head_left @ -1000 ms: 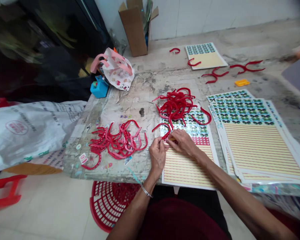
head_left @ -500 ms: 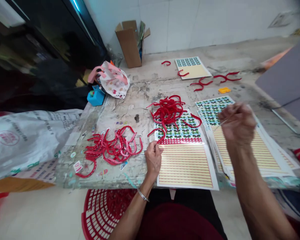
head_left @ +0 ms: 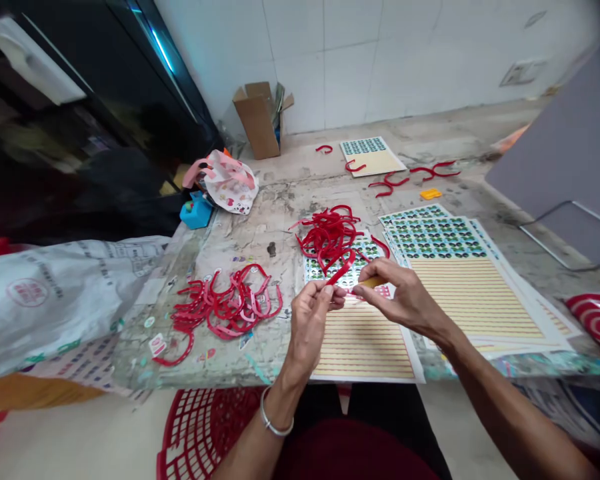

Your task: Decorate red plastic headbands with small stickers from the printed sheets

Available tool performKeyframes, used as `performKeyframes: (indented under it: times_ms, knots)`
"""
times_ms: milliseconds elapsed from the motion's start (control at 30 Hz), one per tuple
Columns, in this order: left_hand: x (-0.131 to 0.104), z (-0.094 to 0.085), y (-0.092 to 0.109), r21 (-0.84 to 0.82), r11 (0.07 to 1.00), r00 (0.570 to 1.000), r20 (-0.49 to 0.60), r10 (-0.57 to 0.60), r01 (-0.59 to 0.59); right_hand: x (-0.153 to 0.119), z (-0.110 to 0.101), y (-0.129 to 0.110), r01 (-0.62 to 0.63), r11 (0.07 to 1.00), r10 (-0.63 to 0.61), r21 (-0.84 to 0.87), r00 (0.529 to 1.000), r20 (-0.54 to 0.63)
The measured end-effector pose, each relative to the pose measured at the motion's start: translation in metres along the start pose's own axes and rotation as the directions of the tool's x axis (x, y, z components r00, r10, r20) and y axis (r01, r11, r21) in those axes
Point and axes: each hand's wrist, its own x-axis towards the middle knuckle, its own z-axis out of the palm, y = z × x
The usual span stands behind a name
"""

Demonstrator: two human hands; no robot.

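Observation:
My left hand [head_left: 310, 320] is closed on one end of a red headband [head_left: 344, 267], whose curve points up and away over the sheet. Close to its right, my right hand [head_left: 397, 293] pinches a thin sticker strip [head_left: 351, 291] that reaches toward the left fingertips; a yellowish patch shows between thumb and finger. Under both hands lies a sticker sheet [head_left: 363, 340], printed with green shapes at the top and bare yellow lines below. A heap of plain red headbands [head_left: 330, 230] covers the sheet's far end. Left of my hands lies another heap of headbands [head_left: 230, 303], with pink and patterned surfaces.
More sticker sheets [head_left: 470, 287] are stacked at the right, and another sheet [head_left: 373, 157] lies farther back. Near it are several loose headbands and a yellow piece [head_left: 431, 194]. A cardboard box [head_left: 260, 127], a cloth bag [head_left: 230, 183] and a blue container [head_left: 197, 211] stand at the back left.
My right hand has come down from above the right-hand sheets to beside my left hand. The headband in my left hand has turned, and the view has shifted slightly.

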Motion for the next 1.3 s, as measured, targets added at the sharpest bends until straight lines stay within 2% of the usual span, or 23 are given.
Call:
performKeyframes:
  times_ms: [100,200,267,367,467,600,667,767,833,867,933,1000,1033,1067,1133,1200,1300]
  knots:
    - [-0.004,0.010,0.007,-0.063,0.998,1.000,0.026,-0.002,0.004,-0.002,0.002,-0.006,0.108,0.983,-0.107,-0.151,0.994,0.015]
    - [-0.006,0.012,0.005,-0.074,0.997,1.000,0.013,-0.004,0.005,-0.004,0.000,-0.010,0.154,0.940,-0.147,-0.304,0.988,0.043]
    - [-0.007,0.012,0.003,-0.051,0.999,1.000,-0.006,0.007,-0.007,-0.005,-0.002,-0.012,0.147,0.902,-0.145,-0.406,0.989,0.036]
    - [-0.008,0.011,0.004,-0.020,0.999,0.999,-0.038,0.036,-0.037,-0.009,-0.004,-0.011,0.059,0.863,-0.109,-0.501,0.992,-0.070]
    - [-0.006,0.011,0.009,-0.021,0.996,0.995,-0.054,0.082,-0.083,-0.021,0.003,-0.004,-0.090,0.908,0.027,-0.409,0.987,-0.156]
    - [-0.003,0.012,0.015,-0.083,0.988,0.991,-0.029,0.131,-0.133,-0.053,0.036,0.013,-0.262,0.949,0.257,-0.177,0.965,-0.054]
    - [-0.003,0.013,0.014,-0.119,0.984,0.991,-0.014,0.130,-0.131,-0.066,0.056,0.020,-0.275,0.957,0.276,-0.093,0.961,-0.002]
    - [-0.005,0.016,0.011,-0.135,0.985,0.994,0.001,0.110,-0.109,-0.071,0.072,0.018,-0.343,0.930,0.348,0.132,0.937,-0.020]
    - [-0.008,0.017,0.008,-0.142,0.985,0.995,0.009,0.100,-0.098,-0.065,0.073,0.011,-0.435,0.798,0.476,0.418,0.879,0.006]
    - [-0.009,0.017,0.006,-0.145,0.985,0.995,0.011,0.095,-0.092,-0.060,0.071,0.006,-0.460,0.676,0.537,0.576,0.842,0.043]
    - [-0.011,0.017,0.003,-0.143,0.986,0.996,0.013,0.086,-0.083,-0.051,0.067,-0.002,-0.429,0.390,0.605,0.815,0.786,0.125]
    - [-0.013,0.015,0.000,-0.127,0.989,0.997,0.012,0.078,-0.076,-0.043,0.064,-0.006,-0.345,0.191,0.639,0.919,0.754,0.150]
    - [-0.013,0.014,-0.001,-0.115,0.991,0.997,0.011,0.075,-0.073,-0.041,0.063,-0.006,-0.317,0.148,0.656,0.937,0.740,0.147]
    - [-0.014,0.013,-0.003,-0.104,0.992,0.998,0.009,0.069,-0.068,-0.039,0.062,-0.005,-0.302,0.142,0.674,0.943,0.727,0.131]
    - [-0.015,0.011,-0.006,-0.085,0.995,0.999,0.003,0.047,-0.047,-0.038,0.060,-0.002,-0.307,0.223,0.708,0.925,0.703,0.063]
    - [-0.016,0.009,-0.010,-0.094,0.996,1.000,-0.009,0.003,-0.003,-0.038,0.057,0.000,-0.318,0.398,0.701,0.860,0.710,-0.062]
    - [-0.017,0.007,-0.016,-0.172,0.982,0.995,-0.030,-0.090,0.084,-0.035,0.047,-0.004,-0.265,0.651,0.585,0.712,0.772,-0.247]
